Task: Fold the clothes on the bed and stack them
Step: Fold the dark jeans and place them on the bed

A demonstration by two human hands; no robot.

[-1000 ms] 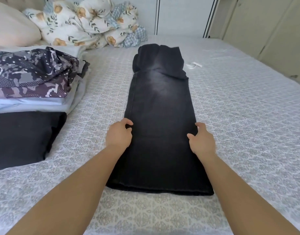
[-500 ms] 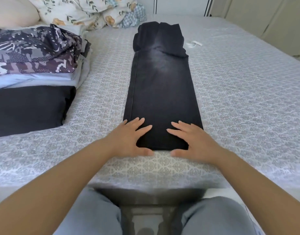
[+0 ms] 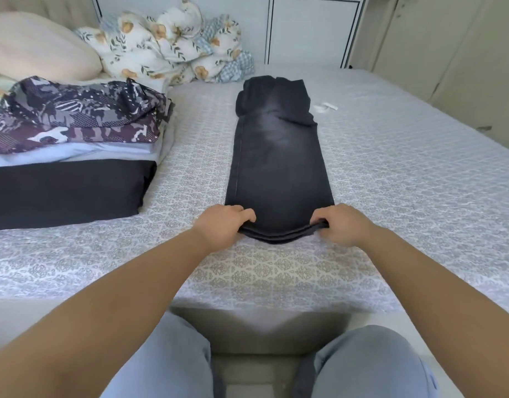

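Black faded jeans [image 3: 279,165], folded lengthwise on patterned bed [image 3: 405,173]; left hand [image 3: 223,225] and right hand [image 3: 343,224] grip hem; stack [image 3: 72,145] at 10 o'clock.

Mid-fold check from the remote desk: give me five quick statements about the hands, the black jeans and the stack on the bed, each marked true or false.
1. Both the left hand and the right hand grip the near hem of the black jeans. True.
2. The jeans are crumpled in a heap. False: they lie in a long flat strip, waistband at the far end.
3. The stack of folded clothes sits left of the jeans. True.
4. The patterned purple garment lies at the bottom of that stack. False: it lies on top, with pale garments under it.
5. The floral quilt covers the jeans. False: it is bunched at the head of the bed, apart from them.
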